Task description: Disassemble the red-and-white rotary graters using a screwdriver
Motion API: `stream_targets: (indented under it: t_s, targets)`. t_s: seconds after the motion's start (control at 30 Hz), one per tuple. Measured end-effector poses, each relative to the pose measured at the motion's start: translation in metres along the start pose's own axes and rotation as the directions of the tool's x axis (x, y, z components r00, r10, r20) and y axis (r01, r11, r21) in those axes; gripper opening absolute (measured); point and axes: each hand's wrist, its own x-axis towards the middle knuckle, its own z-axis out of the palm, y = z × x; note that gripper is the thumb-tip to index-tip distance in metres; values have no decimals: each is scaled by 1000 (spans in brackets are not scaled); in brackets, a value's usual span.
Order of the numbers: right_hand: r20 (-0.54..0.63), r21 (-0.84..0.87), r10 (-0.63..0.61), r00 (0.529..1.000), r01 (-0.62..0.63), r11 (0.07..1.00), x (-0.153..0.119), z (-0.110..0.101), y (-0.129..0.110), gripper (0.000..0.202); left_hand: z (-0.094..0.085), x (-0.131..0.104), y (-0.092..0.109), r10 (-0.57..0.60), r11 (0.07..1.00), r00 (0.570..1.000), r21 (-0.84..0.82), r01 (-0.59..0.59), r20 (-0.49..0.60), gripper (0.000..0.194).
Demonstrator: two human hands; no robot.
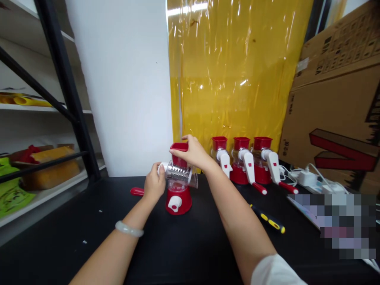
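A rotary grater (pixel 179 200) with a red base and a white knob stands upright on the black table. Its metal grating drum (pixel 178 174) lies sideways in the clear housing. My left hand (pixel 154 183) is closed around the white hub of the crank at the drum's left end; the crank's red handle (pixel 136 191) sticks out beyond my wrist. From the right, my right hand (pixel 194 152) grips the red square hopper (pixel 179 147) on top, thumb at the front and fingers over the far rim.
Three similar graters (pixel 219 143) stand in a row at the back right. A blue-and-yellow screwdriver (pixel 268 219) lies nearer, right of my forearm. Behind are white chargers with cables (pixel 307 177) and a large cardboard box (pixel 329 103). A shelf rack (pixel 73 99) stands left.
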Motion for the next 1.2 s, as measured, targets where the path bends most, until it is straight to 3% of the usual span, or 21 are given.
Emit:
stream_targets:
  t_s: [0.43, 0.67, 0.9, 1.1, 1.2]
  targets:
    - [-149, 123, 11, 989, 7, 992, 4, 9, -4, 80, 1, 1, 1, -7, 1000, 1000, 0, 7, 11, 45]
    - [-171, 246, 52, 984, -9, 969, 8, 15, -2, 84, 0, 1, 3, -8, 1000, 999, 1, 8, 38, 48]
    - [-263, 160, -39, 964, 83, 984, 11, 10, 0, 83, 0, 2, 3, -9, 1000, 999, 10, 9, 40, 47]
    - [-354, -21, -83, 931, 81, 996, 21, -8, 27, 73, 0, 3, 3, -17, 1000, 999, 25, 16, 38, 45]
    - [-498, 13, 30, 867, -27, 1000, 26, -9, 52, 62, -2, 7, -1, -63, 996, 998, 60, 63, -1, 41]
